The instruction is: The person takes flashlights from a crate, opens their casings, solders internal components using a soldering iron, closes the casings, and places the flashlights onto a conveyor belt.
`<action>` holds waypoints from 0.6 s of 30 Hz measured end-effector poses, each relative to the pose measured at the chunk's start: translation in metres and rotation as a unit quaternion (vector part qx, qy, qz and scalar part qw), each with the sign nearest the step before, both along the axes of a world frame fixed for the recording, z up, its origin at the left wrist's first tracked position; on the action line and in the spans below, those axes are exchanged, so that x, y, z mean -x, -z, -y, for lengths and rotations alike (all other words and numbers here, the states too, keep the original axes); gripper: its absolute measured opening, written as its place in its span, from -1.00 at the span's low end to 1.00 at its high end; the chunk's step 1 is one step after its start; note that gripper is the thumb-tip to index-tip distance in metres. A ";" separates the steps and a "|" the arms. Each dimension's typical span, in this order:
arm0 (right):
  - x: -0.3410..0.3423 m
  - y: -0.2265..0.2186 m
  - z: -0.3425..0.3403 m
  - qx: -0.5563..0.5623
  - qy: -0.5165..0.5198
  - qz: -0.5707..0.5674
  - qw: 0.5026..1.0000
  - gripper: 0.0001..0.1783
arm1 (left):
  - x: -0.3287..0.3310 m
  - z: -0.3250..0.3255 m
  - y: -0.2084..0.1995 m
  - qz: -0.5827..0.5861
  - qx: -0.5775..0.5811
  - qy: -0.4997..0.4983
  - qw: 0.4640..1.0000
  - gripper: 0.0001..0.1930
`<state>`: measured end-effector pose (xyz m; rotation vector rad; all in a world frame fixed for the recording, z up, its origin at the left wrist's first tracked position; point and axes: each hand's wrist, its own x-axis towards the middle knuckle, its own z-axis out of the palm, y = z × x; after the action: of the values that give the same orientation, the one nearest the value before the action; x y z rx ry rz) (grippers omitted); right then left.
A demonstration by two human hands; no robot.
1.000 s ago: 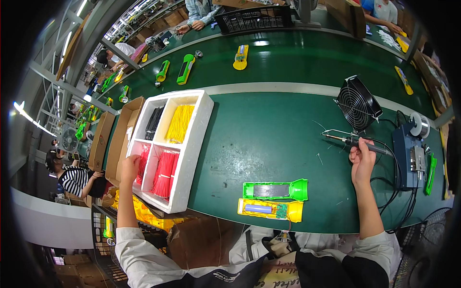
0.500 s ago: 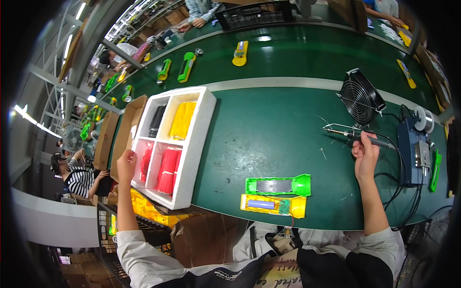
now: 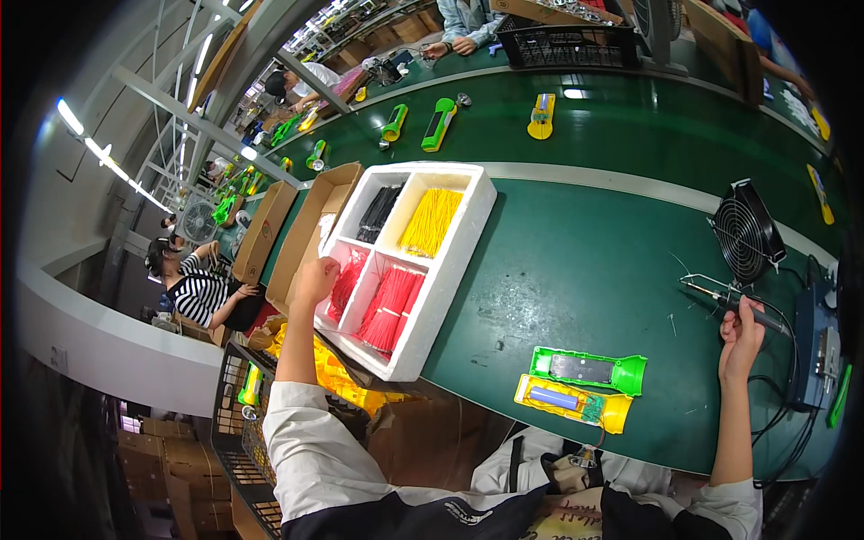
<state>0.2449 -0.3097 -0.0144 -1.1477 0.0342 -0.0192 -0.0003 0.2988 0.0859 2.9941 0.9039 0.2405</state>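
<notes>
My left hand (image 3: 316,281) is at the left edge of a white foam box (image 3: 468,238), its fingers drawn together beside a compartment of short red wires (image 3: 347,283). Whatever is between those fingertips is too small to make out. Other compartments hold longer red wires (image 3: 392,308), yellow wires (image 3: 433,221) and black wires (image 3: 379,213). At the right, my right hand (image 3: 740,342) is closed around a soldering iron (image 3: 761,319), whose tip points left. Between the hands lie a green flashlight shell half (image 3: 627,374) and a yellow half (image 3: 616,416) with a blue battery and circuit board.
A black fan (image 3: 747,236) stands behind the soldering iron, beside a blue soldering station (image 3: 813,346). Flashlight parts (image 3: 439,124) lie on the green conveyor (image 3: 594,135) beyond the bench. A black crate (image 3: 236,423) is at lower left. Co-workers sit farther off.
The whole view has swung left, so the bench appears farther right. My left hand stays by the short red wires, and my right hand still grips the soldering iron.
</notes>
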 end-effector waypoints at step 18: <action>-0.002 -0.005 -0.002 -0.005 -0.006 0.000 1.000 -0.87 | 0.013 -0.024 0.014 0.115 0.214 -0.031 0.970 -0.86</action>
<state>0.2468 -0.3080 -0.0096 -1.1385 0.0283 -0.0083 -0.0129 0.3228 0.0724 2.4870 0.8924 0.3352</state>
